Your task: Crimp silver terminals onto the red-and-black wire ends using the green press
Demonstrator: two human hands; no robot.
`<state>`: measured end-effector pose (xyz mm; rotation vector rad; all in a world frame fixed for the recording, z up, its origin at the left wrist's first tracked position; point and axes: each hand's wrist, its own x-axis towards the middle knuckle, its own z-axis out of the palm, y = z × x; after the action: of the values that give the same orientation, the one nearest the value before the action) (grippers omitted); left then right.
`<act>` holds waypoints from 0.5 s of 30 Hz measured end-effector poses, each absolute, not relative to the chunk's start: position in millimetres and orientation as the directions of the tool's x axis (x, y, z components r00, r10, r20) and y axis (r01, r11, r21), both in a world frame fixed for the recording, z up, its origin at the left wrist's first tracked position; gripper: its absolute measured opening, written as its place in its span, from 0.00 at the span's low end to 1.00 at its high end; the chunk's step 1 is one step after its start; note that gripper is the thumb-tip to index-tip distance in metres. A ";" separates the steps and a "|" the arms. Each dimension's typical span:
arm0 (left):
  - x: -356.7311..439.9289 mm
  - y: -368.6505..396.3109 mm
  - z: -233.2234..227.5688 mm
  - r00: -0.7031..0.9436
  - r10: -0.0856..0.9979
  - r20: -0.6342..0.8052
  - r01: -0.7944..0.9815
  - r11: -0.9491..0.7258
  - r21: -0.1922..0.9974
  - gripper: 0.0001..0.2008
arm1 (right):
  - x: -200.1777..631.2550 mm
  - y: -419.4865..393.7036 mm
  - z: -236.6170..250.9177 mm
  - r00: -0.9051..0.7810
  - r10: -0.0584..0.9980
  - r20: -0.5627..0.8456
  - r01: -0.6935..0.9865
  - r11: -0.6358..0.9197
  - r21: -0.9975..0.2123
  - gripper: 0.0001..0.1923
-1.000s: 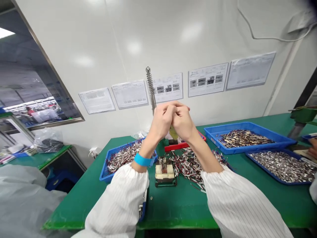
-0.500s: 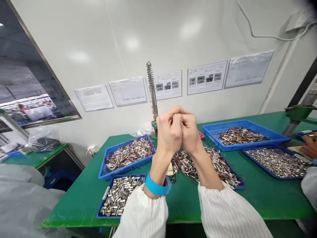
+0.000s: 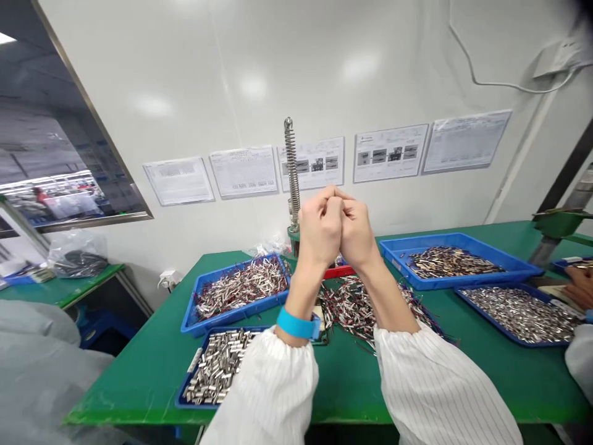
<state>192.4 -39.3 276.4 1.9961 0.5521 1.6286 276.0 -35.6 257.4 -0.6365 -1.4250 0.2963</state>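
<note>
My left hand (image 3: 320, 228) and my right hand (image 3: 356, 233) are raised in front of me, closed and pressed together at the knuckles. Whatever their curled fingers hold, if anything, is hidden. A blue band (image 3: 294, 322) circles my left wrist. Just behind my left hand rises an upright metal spring on a rod (image 3: 293, 173), fixed to a green base (image 3: 293, 236). Beneath my forearms lies a heap of small silvery parts with dark and red wires (image 3: 352, 306). A red tray (image 3: 339, 272) shows partly between my wrists.
Left on the green table (image 3: 152, 371) are a blue tray of wired parts (image 3: 189, 318) and a tray of metal sleeves (image 3: 181, 395). Two more blue trays (image 3: 521, 272) (image 3: 477, 312) of metal parts stand right. Other people's sleeves (image 3: 37, 352) and a hand (image 3: 581, 287) flank me.
The view has shifted slightly, and my joined hands sit a little higher. More of the red tray shows between my wrists. Both hands remain closed together.
</note>
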 end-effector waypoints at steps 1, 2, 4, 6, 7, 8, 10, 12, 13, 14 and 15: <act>192.1 -44.7 274.1 0.200 0.608 0.768 -0.014 -0.782 0.623 0.15 | 275.4 -39.9 254.3 0.148 0.559 0.816 0.183 0.795 -0.578 0.16; 191.6 -48.0 272.7 0.207 0.613 0.762 -0.031 -0.774 0.632 0.15 | 275.2 -43.0 252.1 0.150 0.565 0.811 0.188 0.789 -0.584 0.16; 189.6 -47.5 274.3 0.238 0.611 0.755 -0.065 -0.766 0.640 0.14 | 275.7 -43.9 251.8 0.151 0.569 0.808 0.198 0.784 -0.589 0.15; 186.2 -40.7 280.4 0.292 0.592 0.751 -0.083 -0.767 0.636 0.13 | 276.8 -38.6 257.3 0.143 0.562 0.814 0.197 0.790 -0.580 0.15; 183.7 -37.5 283.5 0.318 0.577 0.752 -0.085 -0.773 0.629 0.13 | 277.2 -34.9 261.4 0.127 0.566 0.815 0.189 0.792 -0.580 0.15; 180.5 -35.8 285.2 0.340 0.559 0.756 -0.082 -0.784 0.616 0.13 | 277.6 -31.3 265.5 0.101 0.574 0.813 0.174 0.794 -0.582 0.15; 171.2 -38.2 280.3 0.335 0.524 0.783 -0.056 -0.819 0.572 0.13 | 278.4 -25.9 271.7 0.046 0.596 0.802 0.123 0.793 -0.597 0.14; 156.6 -45.5 260.6 0.244 0.520 0.819 0.003 -0.845 0.535 0.15 | 280.9 -22.2 271.2 0.047 0.628 0.777 0.084 0.772 -0.629 0.10; 147.1 -48.9 244.9 0.179 0.558 0.810 0.048 -0.828 0.559 0.15 | 283.5 -20.6 267.0 0.074 0.640 0.765 0.084 0.760 -0.644 0.08; 136.3 -50.9 226.0 0.070 0.600 0.797 0.087 -0.799 0.594 0.13 | 287.3 -19.2 259.5 0.115 0.653 0.748 0.097 0.742 -0.663 0.09; 124.6 -51.0 204.5 -0.040 0.650 0.759 0.120 -0.751 0.649 0.12 | 292.1 -18.0 248.1 0.162 0.668 0.726 0.125 0.716 -0.686 0.13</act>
<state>124.6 -51.0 204.5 1.8534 0.8110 1.8444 292.1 -18.0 248.1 -0.7184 -1.3786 0.4388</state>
